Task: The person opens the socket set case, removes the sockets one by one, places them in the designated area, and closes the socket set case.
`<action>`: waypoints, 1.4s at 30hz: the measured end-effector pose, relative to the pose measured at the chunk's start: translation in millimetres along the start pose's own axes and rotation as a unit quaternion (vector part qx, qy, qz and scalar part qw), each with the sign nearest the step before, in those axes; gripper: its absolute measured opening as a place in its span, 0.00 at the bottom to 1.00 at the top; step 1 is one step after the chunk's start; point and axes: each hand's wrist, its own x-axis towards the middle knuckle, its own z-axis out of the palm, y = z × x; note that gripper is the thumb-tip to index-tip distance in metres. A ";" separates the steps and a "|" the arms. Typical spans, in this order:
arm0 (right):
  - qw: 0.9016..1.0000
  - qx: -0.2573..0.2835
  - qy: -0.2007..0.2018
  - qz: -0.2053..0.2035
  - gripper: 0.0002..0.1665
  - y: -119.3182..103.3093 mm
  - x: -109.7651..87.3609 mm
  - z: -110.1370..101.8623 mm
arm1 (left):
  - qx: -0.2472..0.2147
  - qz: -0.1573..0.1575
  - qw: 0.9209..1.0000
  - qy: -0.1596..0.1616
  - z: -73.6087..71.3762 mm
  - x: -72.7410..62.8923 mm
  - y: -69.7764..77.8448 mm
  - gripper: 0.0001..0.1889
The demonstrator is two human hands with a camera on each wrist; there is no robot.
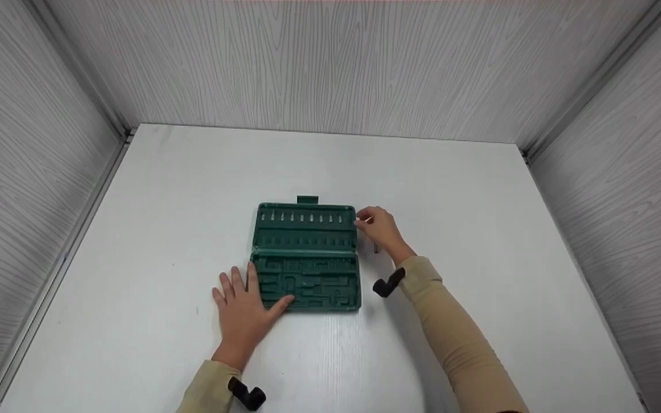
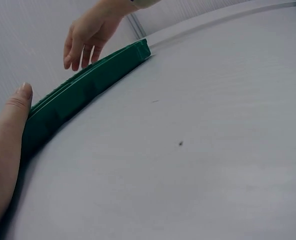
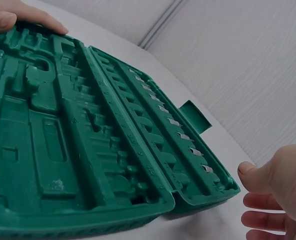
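Observation:
A green plastic tool case (image 1: 305,250) lies opened flat on the white table, its lid half on the far side. Several small silver bits (image 3: 174,122) stand in a row in that far half, while the moulded recesses of the near half hold nothing. My left hand (image 1: 244,312) spreads over the case's near left corner, thumb on the front rim and index finger along the left side. Beside the far half's right end is my right hand (image 1: 381,230), fingers loosely bent, with nothing visible between thumb and fingers in the right wrist view.
A small dark metal piece (image 1: 376,248) lies on the table (image 1: 468,229) just under the right wrist. The case's latch flap (image 1: 307,199) sticks out at the far edge. Pale wood-grain panels (image 1: 319,69) wall the table at the back and both sides.

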 end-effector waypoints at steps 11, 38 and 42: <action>0.999 -0.029 0.009 -0.044 0.16 -9.6 18.8 18.0 | 0.001 0.002 1.000 -0.010 0.5 1.1 -0.1 0.59; 0.996 -0.083 -0.034 0.001 0.15 -19.2 34.2 28.9 | 0.008 0.005 1.000 0.014 7.1 -0.1 -3.2 0.59; 0.998 -0.053 -0.026 0.005 0.14 -18.1 35.2 30.9 | 0.010 0.002 1.000 0.012 6.0 0.7 -4.8 0.60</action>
